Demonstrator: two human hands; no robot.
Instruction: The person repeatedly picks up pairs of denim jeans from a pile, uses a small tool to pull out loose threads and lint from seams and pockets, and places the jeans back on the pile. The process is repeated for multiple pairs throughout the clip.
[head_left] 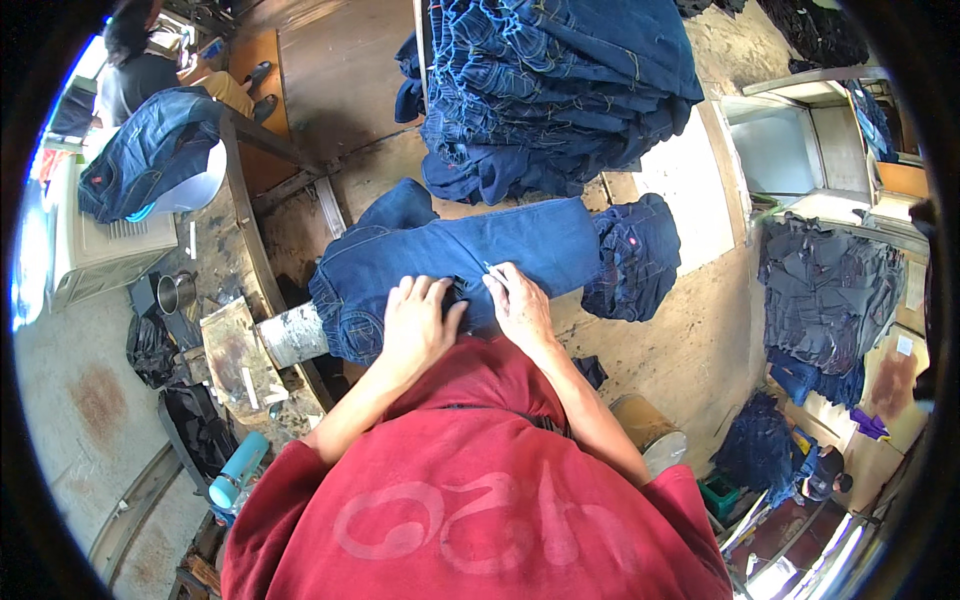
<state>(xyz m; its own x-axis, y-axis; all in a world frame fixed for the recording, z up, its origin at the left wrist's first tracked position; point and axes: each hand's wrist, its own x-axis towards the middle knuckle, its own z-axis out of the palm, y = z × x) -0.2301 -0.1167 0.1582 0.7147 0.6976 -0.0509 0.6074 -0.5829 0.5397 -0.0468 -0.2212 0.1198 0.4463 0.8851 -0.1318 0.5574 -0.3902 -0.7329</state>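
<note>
One denim garment point(455, 245), crosswise at twelve o'clock, right under both hands' fingertips

Looked down through the head view, the only one to go by. Found the garment straight ahead of the body, toward twelve o'clock, just beyond the red shirt point(480, 470). Read its long axis as running sideways, a little aslant: from shortly before nine o'clock at the bunched end to shortly after two at the smoother end. Lay across the line of the forearms, then, rather than along it.

Found the left hand point(420, 325) over the near edge, slightly to the nine o'clock side of mid-length. Saw fingers half curled, thumb standing apart, tips down on cloth; could not tell of any fold caught there. Found the right hand point(520, 310) slightly to the three o'clock side, finger and thumb drawn close together beside a small pale speck point(487, 267). Could not tell of anything nipped between them. Judged the right hand nearer the speck, the left nearer the bunched end, with both touching denim.

Noted a worn white cylinder point(293, 335) meeting the bunched end between eight and nine o'clock; could not tell its reach inside, if any. Noted a darker denim bundle point(632, 258) against the smoother end, between two and three, and a tall denim stack point(560, 90) toward one.
</note>
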